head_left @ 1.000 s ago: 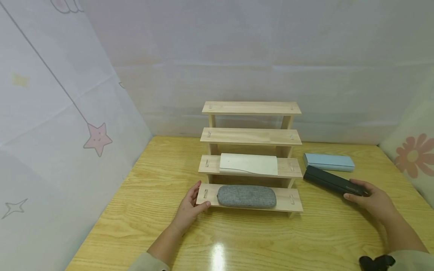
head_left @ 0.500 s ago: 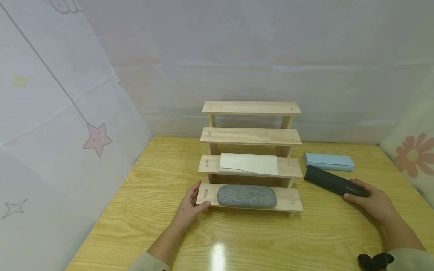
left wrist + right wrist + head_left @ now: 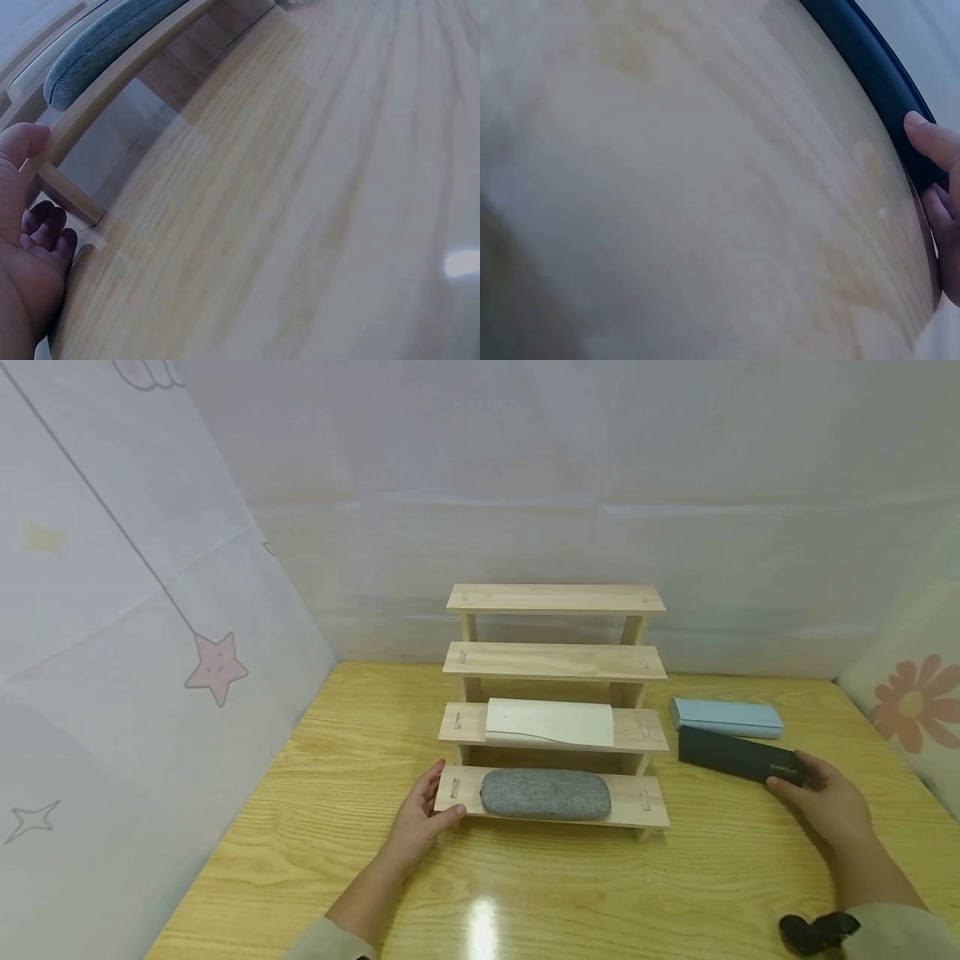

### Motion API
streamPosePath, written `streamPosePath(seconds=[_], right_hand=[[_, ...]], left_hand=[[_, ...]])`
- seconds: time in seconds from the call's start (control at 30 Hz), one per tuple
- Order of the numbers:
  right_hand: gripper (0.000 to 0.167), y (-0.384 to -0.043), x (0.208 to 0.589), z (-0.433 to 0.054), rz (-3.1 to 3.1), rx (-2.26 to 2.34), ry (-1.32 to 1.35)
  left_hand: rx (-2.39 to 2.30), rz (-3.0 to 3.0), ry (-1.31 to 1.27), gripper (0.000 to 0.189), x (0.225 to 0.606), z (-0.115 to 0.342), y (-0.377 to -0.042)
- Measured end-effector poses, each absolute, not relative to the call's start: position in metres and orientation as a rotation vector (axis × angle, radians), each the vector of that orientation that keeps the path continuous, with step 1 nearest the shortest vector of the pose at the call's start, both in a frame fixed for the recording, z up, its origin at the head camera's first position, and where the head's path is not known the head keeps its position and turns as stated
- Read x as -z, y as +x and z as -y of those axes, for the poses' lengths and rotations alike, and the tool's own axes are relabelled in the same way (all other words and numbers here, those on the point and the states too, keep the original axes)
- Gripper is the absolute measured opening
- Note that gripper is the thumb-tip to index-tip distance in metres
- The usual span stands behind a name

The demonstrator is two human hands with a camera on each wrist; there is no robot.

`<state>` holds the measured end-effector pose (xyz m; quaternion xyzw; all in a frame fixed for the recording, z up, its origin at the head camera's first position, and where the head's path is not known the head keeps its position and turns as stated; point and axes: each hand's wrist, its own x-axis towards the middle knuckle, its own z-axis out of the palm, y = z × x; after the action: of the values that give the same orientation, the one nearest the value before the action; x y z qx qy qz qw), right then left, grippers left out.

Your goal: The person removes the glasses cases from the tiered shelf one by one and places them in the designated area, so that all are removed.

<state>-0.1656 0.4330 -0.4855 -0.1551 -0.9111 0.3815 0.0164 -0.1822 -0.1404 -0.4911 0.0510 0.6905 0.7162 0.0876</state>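
Note:
My right hand (image 3: 834,802) holds a black glasses case (image 3: 731,753) by its right end, thumb on the near side and fingers on the far side. In the right wrist view the thumb of that hand (image 3: 946,217) lies on the side of the black case (image 3: 870,64), close over the table. At the left end of a stepped wooden rack's lowest shelf (image 3: 633,795), my left hand (image 3: 414,827) grips the board, thumb at the front edge. A grey fabric glasses case (image 3: 546,794) lies on that shelf. The white flap case (image 3: 550,723) rests one step higher.
Behind the black case, a light blue case (image 3: 727,713) lies on the wooden table (image 3: 585,893). The rack's upper two shelves (image 3: 555,660) stand toward the back. Printed cloth walls (image 3: 570,527) close off the back and sides.
The black case has swung closer to level across the view and tipped, showing more of its broad face. My right hand has moved slightly left with it. The left hand stays in place.

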Motion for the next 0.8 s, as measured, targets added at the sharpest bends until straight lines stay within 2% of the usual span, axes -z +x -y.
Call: streamPosePath(seconds=[0.8], right_hand=[[0.088,-0.175,0.484,-0.422,2.694,-1.237,-0.718]], left_hand=[[-2.136,-2.035,0.165,0.085,0.490,0.140,-0.181]])
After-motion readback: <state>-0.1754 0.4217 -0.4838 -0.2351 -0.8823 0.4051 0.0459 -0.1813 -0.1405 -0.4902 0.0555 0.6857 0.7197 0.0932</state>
